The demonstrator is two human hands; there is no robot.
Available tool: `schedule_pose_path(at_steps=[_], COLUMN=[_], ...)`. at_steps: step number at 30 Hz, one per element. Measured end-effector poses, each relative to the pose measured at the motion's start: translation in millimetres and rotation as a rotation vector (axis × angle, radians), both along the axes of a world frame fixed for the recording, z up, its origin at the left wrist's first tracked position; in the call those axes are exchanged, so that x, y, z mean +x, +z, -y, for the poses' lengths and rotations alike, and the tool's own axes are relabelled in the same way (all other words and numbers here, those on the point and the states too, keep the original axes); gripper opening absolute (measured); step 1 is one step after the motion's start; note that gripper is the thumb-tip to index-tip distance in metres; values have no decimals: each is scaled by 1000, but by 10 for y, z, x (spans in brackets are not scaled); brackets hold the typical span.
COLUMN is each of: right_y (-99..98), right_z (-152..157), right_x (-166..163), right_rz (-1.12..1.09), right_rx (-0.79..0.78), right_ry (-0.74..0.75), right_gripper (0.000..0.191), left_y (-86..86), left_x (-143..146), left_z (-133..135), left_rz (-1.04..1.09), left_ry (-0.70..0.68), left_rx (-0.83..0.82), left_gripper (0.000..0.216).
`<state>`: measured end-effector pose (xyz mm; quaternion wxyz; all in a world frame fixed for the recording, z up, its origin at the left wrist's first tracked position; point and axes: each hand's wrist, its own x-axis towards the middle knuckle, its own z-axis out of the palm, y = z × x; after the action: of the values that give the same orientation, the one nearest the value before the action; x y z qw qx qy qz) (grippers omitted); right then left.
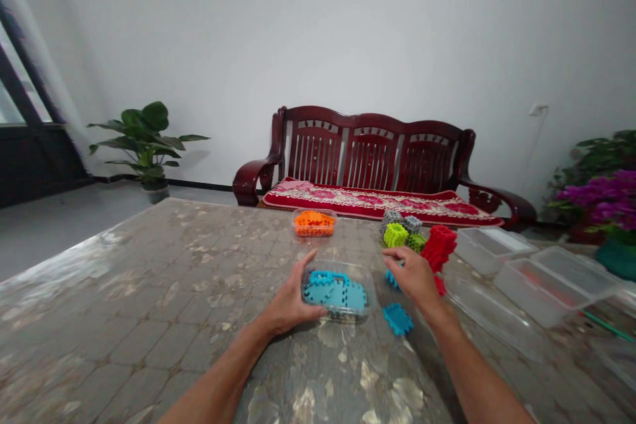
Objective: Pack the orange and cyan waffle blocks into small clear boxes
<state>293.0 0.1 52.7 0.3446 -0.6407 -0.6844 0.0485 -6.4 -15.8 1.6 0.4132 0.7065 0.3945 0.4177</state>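
At the left end of the clear tub (368, 271), the person's left hand (291, 295) is spread in a wide C, with the thumb along the near side and the fingers at the far left corner, holding the tub. Flat blue pieces (340, 293) lie inside the tub. Just right of the tub, the right hand (412, 276) is half curled, thumb and fingertips drawn close together above a blue piece (392, 279) that it partly hides; whether it has hold of that piece cannot be told. Another loose blue piece (397, 319) lies near the tub's near right corner, apart from both hands.

To the left of the tub, the patterned tablecloth (163, 318) stretches broadly to the table's left edge, giving the widest room for moving. Beyond the tub, near the far edge, stands a container of orange pieces (315, 223). The right side is tighter: the lime block (396, 235) and red stack (439, 248) stand to the far right of the tub, and past the right hand lie a transparent lid (497, 315) and an open plastic box (539, 298).
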Motion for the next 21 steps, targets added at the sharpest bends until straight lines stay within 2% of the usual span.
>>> schedule_pose_path(at_steps=[3, 7, 12, 15, 21], right_y=[-13, -12, 2, -4, -3], right_z=[-20, -4, -4, 6, 41], right_x=[263, 306, 277, 286, 296], right_rz=[166, 372, 399, 408, 421], right_rx=[-110, -275, -390, -392, -360], right_ry=[-91, -103, -111, -115, -116], right_gripper=[39, 60, 55, 57, 47], left_y=[-10, -55, -78, -71, -52], left_x=[-4, -11, -17, -19, -25], left_z=[-7, -35, -48, -43, -41], left_rz=[-19, -29, -49, -70, -78], left_ry=[9, 16, 32, 35, 33], left_rx=[5, 15, 1, 4, 7], left_gripper=[111, 110, 110, 109, 108])
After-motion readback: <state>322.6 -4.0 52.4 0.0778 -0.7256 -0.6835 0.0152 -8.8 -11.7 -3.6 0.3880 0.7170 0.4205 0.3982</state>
